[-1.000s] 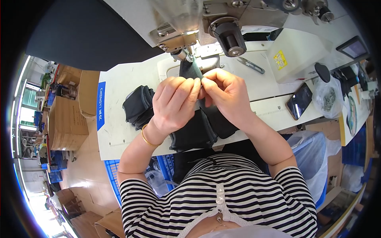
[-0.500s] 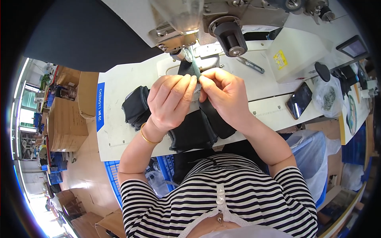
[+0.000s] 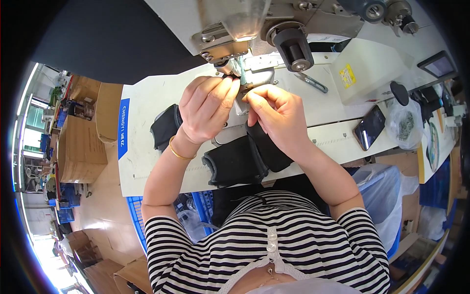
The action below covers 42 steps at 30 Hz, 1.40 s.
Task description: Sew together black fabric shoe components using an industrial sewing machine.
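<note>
Just below the needle area of the sewing machine [image 3: 225, 51], my left hand [image 3: 208, 108] is pinched on the edge of a dark fabric piece [image 3: 234, 77]. A grey-green strip [image 3: 243, 73] runs from there up into the machine. To the right of it my right hand [image 3: 279, 115] has its thumb and forefinger pressed together; whatever lies between them is too small to make out. Beneath my hands, a padded black fabric piece [image 3: 235, 160] rests at the table's near edge, with another black piece [image 3: 268, 149] against its right side. More black pieces [image 3: 166, 126] lie left of my left wrist.
A dark-handled thread snipper [image 3: 312, 82] lies right of the machine's bed. Further right are a phone [image 3: 369, 126] and a clear plastic bag [image 3: 406, 125]. Under the table edge stand a blue crate [image 3: 201, 208] and a plastic-lined blue bin [image 3: 379, 196]. Cardboard boxes [image 3: 82, 149] occupy the left floor.
My left hand has moved slightly away from me, closer to the needle area, with the fabric. My hands are a little further apart, and less of the grey-green strip shows between them.
</note>
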Each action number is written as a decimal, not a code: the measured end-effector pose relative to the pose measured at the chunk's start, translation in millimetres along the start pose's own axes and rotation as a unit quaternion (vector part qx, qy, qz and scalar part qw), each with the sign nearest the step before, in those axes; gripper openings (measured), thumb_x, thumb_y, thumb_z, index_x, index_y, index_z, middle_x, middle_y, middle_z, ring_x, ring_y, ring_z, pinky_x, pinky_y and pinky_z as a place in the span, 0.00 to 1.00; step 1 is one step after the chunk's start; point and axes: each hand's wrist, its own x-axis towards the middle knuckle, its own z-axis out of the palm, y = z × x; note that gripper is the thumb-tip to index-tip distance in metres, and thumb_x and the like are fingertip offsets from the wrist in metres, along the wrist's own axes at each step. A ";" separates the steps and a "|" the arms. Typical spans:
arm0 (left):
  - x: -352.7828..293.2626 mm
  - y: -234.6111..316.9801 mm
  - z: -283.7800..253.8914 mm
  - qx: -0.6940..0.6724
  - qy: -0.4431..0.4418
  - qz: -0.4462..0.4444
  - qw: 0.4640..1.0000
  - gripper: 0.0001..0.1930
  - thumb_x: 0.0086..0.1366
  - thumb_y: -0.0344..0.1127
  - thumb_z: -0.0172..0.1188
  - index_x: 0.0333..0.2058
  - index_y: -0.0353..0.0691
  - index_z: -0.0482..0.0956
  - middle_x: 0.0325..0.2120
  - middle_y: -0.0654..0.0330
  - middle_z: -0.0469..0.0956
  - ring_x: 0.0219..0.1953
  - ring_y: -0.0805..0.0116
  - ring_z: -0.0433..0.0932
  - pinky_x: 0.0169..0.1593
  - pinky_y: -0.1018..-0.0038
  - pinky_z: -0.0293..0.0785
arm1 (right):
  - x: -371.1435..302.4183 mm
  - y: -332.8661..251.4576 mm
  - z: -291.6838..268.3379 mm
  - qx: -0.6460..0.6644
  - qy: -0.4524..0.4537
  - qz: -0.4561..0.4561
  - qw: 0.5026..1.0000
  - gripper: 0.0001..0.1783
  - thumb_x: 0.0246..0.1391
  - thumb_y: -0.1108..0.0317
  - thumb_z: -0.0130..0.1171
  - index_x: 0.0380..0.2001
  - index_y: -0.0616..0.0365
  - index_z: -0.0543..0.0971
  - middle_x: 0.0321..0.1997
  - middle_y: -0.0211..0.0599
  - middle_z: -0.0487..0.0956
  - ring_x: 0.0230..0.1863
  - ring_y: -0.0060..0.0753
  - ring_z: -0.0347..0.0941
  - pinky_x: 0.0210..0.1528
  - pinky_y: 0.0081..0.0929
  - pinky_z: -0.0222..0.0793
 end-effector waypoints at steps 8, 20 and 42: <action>-5.5 -6.1 12.7 -0.001 0.036 -0.024 0.999 0.16 0.39 0.26 0.65 0.32 0.32 0.83 0.32 0.58 0.81 0.35 0.62 0.80 0.43 0.65 0.78 | -2.9 -1.6 -2.4 -0.035 -0.016 0.015 0.999 0.10 0.61 0.69 0.55 0.32 0.64 0.81 0.18 0.29 0.78 0.19 0.12 0.68 0.22 0.17 0.60; -2.5 -6.0 19.5 0.016 0.051 -0.047 0.997 0.13 0.40 0.25 0.67 0.30 0.35 0.83 0.30 0.60 0.80 0.34 0.63 0.79 0.42 0.67 0.78 | -3.9 4.9 -1.0 -0.068 -0.040 0.003 0.997 0.10 0.60 0.67 0.56 0.30 0.62 0.80 0.18 0.29 0.78 0.19 0.13 0.69 0.23 0.18 0.63; -2.0 -6.7 20.4 0.016 0.057 -0.045 0.997 0.12 0.41 0.24 0.68 0.30 0.35 0.83 0.30 0.61 0.80 0.33 0.64 0.79 0.41 0.67 0.78 | -13.5 18.2 -3.7 -0.068 -0.065 0.035 0.995 0.08 0.63 0.70 0.56 0.34 0.63 0.82 0.21 0.27 0.79 0.24 0.12 0.71 0.26 0.14 0.63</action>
